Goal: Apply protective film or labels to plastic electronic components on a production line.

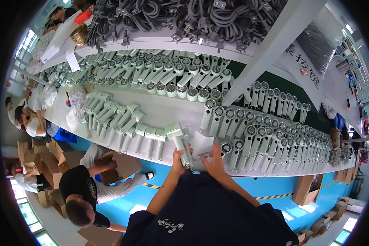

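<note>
My left hand point(178, 160) is closed around the handle of a pale green hair dryer point(176, 132), held at the table's near edge with its head away from me. My right hand point(214, 162) is just right of it, thumb and fingers pinching the near edge of a thin whitish sheet point(203, 144), perhaps a plastic sleeve; which, I cannot tell. Left of my left hand, several hair dryers point(149, 133) lie in a row, handles toward me. Right of my right hand stand more hair dryers point(250, 135) with round grilles showing.
Grey power cords with plugs point(201, 20) heap on the shelf above. A white post point(270, 49) slants down at the right. Rows of hair dryers point(164, 69) fill the back of the table. Another person point(80, 184) works among cardboard boxes point(123, 166) at the left.
</note>
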Motion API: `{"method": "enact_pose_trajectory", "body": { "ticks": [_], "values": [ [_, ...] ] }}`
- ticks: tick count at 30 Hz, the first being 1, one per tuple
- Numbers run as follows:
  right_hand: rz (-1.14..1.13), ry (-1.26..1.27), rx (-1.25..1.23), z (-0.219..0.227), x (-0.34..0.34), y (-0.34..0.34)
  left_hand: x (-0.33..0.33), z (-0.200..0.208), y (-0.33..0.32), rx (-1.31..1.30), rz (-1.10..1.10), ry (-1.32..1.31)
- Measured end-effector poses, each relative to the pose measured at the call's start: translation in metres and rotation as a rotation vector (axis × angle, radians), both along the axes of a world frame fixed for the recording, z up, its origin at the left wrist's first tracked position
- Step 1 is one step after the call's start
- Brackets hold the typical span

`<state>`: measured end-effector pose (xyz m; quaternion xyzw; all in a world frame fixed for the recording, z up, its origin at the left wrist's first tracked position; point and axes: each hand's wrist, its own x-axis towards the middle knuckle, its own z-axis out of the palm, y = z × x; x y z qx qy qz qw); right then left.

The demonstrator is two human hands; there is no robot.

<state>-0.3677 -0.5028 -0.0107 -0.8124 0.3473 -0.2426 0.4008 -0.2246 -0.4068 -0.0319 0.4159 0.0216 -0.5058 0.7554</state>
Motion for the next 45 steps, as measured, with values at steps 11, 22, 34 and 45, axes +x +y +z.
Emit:
{"method": "enact_pose_trajectory", "body": {
  "ticks": [11,22,34,45],
  "values": [
    [-0.19,-0.228,0.566,0.011,0.025,0.005,0.01,0.02,0.003,-0.092,-0.024,-0.162],
    [0.057,0.122,-0.457,0.029,0.001,0.006,-0.013,-0.02,-0.015,-0.053,0.008,-0.203],
    [0.228,0.105,-0.581,0.005,0.016,-0.001,0.004,0.006,-0.014,0.049,0.062,-0.042],
    [0.226,0.105,-0.591,0.001,-0.005,-0.002,-0.014,-0.005,-0.022,0.206,0.121,0.08]
  ]
}}
